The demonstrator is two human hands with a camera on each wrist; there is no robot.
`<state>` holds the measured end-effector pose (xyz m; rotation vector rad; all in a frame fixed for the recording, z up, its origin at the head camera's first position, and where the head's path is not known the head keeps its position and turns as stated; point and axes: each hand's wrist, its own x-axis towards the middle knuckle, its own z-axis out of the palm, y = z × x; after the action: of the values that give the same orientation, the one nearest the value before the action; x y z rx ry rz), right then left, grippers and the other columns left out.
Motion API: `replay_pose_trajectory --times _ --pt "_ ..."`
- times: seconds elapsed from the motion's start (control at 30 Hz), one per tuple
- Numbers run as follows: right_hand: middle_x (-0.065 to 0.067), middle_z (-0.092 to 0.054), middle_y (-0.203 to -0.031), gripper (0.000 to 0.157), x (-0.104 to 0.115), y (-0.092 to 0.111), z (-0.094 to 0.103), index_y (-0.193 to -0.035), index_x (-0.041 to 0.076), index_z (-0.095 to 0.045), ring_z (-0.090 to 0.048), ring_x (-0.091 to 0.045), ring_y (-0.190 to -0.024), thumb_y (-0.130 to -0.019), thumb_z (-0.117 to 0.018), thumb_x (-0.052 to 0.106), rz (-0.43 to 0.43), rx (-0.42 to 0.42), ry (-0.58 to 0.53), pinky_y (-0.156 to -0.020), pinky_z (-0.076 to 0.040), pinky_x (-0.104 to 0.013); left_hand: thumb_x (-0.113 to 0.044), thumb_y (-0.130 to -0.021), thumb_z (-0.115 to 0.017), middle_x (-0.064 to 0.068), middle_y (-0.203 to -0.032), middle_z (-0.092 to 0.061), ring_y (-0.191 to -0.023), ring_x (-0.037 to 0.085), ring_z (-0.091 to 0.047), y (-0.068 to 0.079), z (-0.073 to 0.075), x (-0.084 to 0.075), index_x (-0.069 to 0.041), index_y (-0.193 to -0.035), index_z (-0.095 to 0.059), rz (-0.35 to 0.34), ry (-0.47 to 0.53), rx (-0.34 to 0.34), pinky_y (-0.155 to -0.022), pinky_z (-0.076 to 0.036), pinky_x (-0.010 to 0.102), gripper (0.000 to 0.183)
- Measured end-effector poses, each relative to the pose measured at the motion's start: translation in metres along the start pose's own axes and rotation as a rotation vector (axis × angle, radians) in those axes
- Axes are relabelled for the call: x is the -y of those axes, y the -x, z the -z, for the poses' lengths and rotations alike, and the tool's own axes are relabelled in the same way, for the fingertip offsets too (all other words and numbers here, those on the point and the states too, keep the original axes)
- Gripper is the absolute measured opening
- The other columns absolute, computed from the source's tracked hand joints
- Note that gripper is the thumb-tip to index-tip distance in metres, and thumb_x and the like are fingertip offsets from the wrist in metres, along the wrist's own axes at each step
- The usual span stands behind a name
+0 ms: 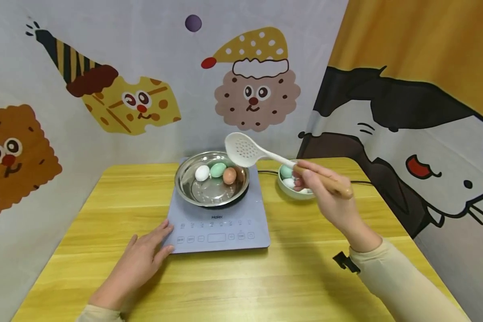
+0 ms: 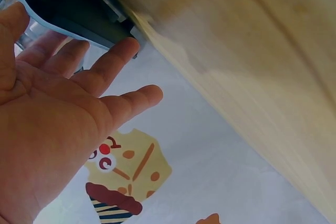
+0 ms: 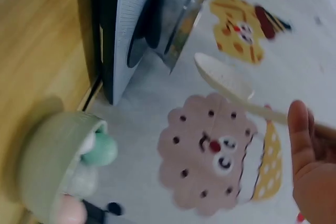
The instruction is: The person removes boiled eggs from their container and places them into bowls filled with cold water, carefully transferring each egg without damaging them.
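My right hand (image 1: pixel 333 201) grips the wooden handle of a white slotted spoon (image 1: pixel 245 150), its holed head raised at the far right rim of a steel pan (image 1: pixel 193 192). Inside the pan lie a white egg (image 1: pixel 202 173), a green egg (image 1: pixel 218 170) and a brown egg (image 1: pixel 230 175). Under it is a grey-blue induction cooker (image 1: pixel 241 228). My left hand (image 1: pixel 141 259) rests at the cooker's left edge; in the left wrist view its fingers are spread and fairly straight along the edge. Below my right hand stands a pale green bowl (image 3: pixel 47 156) holding several eggs, partly hidden by that hand in the head view.
A black cord (image 1: pixel 267 172) runs behind the bowl along the back of the wooden table (image 1: pixel 116 201). Cloth curtains (image 1: pixel 145 147) printed with cartoon figures hang close behind and at the sides.
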<state>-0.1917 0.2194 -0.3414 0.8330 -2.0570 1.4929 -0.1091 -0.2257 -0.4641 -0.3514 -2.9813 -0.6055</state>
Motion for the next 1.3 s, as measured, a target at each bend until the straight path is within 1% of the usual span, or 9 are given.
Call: replay_pose_trajectory --times 0.03,0.13,0.2,0.27,0.43,0.57,0.83,1.07,1.3 --pt "-0.016 -0.083 -0.105 0.030 -0.001 -0.004 -0.008 -0.125 -0.008 -0.075 -0.078 -0.015 -0.087 -0.110 -0.061 0.014 0.104 0.046 0.115 -0.084 -0.060 -0.015 -0.029 -0.104 -0.071 0.011 -0.167 -0.047 -0.145 0.044 -0.056 0.000 0.000 0.000 -0.011 -0.156 -0.055 0.000 0.002 0.001 -0.116 -0.026 0.085 0.058" --pt "-0.014 -0.083 -0.108 0.039 -0.002 -0.013 -0.026 -0.123 -0.003 -0.077 -0.077 -0.021 -0.090 -0.112 -0.059 0.029 0.384 0.150 0.393 -0.081 -0.059 -0.025 -0.029 -0.104 -0.071 0.010 -0.167 -0.048 -0.145 0.044 -0.056 -0.001 0.000 0.000 -0.011 -0.156 -0.055 -0.002 0.005 -0.001 -0.117 -0.026 0.085 0.058" --pt "-0.013 -0.082 -0.109 0.048 -0.003 -0.017 -0.033 -0.125 -0.002 -0.077 -0.077 -0.025 -0.093 -0.114 -0.051 0.037 0.478 0.221 0.473 -0.082 -0.060 -0.031 -0.029 -0.104 -0.070 0.011 -0.167 -0.048 -0.145 0.044 -0.056 -0.001 0.000 0.000 -0.011 -0.156 -0.055 -0.004 0.008 -0.002 -0.116 -0.026 0.085 0.057" --pt "-0.013 -0.081 -0.110 0.048 -0.004 -0.018 -0.038 -0.127 -0.003 -0.075 -0.075 -0.024 -0.093 -0.115 -0.048 0.035 0.515 0.292 0.469 -0.080 -0.063 -0.037 -0.029 -0.104 -0.070 0.011 -0.167 -0.048 -0.145 0.044 -0.056 0.000 0.001 0.000 -0.011 -0.156 -0.056 -0.004 0.010 -0.002 -0.116 -0.026 0.086 0.057" --pt "-0.010 -0.081 -0.110 0.046 -0.005 -0.018 -0.040 -0.129 -0.001 -0.074 -0.074 -0.021 -0.095 -0.115 -0.047 0.034 0.508 0.361 0.472 -0.080 -0.064 -0.036 -0.029 -0.104 -0.071 0.010 -0.167 -0.048 -0.145 0.044 -0.056 0.000 0.003 0.000 -0.011 -0.156 -0.055 -0.001 0.005 0.004 -0.116 -0.026 0.086 0.058" --pt "-0.009 -0.081 -0.110 0.044 -0.004 -0.016 -0.039 -0.128 0.001 -0.075 -0.074 -0.020 -0.095 -0.115 -0.048 0.033 0.482 0.373 0.459 -0.080 -0.064 -0.036 -0.029 -0.103 -0.071 0.010 -0.167 -0.047 -0.145 0.044 -0.056 0.000 0.003 0.000 -0.011 -0.156 -0.055 -0.004 -0.002 0.004 -0.116 -0.026 0.086 0.058" --pt "-0.008 -0.081 -0.106 0.044 0.002 -0.010 -0.038 -0.124 0.000 -0.076 -0.074 -0.018 -0.093 -0.114 -0.050 0.034 0.459 0.399 0.390 -0.079 -0.063 -0.029 -0.028 -0.103 -0.071 0.010 -0.167 -0.048 -0.144 0.044 -0.057 0.001 0.001 -0.001 -0.010 -0.156 -0.056 -0.012 0.001 -0.007 -0.116 -0.027 0.086 0.057" --pt "-0.011 -0.082 -0.103 0.042 0.004 -0.004 -0.044 -0.119 -0.003 -0.078 -0.075 -0.016 -0.084 -0.113 -0.052 0.030 0.509 0.371 0.301 -0.075 -0.064 -0.025 -0.028 -0.103 -0.071 0.010 -0.167 -0.048 -0.144 0.044 -0.056 0.000 0.001 -0.001 -0.011 -0.156 -0.056 -0.008 0.003 -0.005 -0.116 -0.026 0.086 0.057" --pt "-0.014 -0.083 -0.107 0.042 -0.002 0.002 -0.048 -0.117 -0.004 -0.078 -0.081 -0.022 -0.091 -0.112 -0.057 0.031 0.420 0.346 0.198 -0.079 -0.064 -0.019 -0.028 -0.103 -0.072 0.010 -0.166 -0.049 -0.143 0.044 -0.058 0.000 0.000 -0.001 -0.011 -0.155 -0.057 -0.011 -0.001 -0.013 -0.115 -0.028 0.086 0.057"
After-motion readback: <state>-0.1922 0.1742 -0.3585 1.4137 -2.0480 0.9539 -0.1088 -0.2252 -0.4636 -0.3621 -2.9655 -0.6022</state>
